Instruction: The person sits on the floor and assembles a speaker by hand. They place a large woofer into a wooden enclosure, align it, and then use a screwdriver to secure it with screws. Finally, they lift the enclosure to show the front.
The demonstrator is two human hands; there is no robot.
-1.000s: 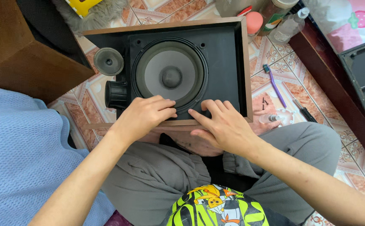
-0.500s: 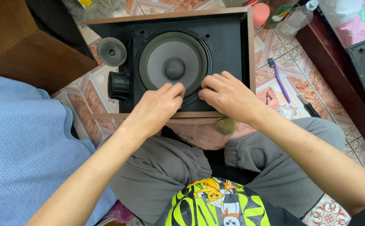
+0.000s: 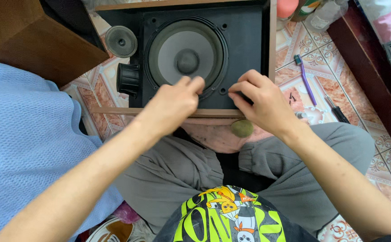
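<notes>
Patterned floor tiles (image 3: 325, 67), brown wooden cabinet (image 3: 29, 36) left, blue blanket (image 3: 20, 143).

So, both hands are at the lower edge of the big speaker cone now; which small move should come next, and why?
Probably get the left hand fingertips under the rim of the big speaker cone and lift gently. Both hands already rest at its lower edge, the right hand by a screw hole that looks empty. Whether the other holes are empty is hard to tell, so lift slowly.
</notes>
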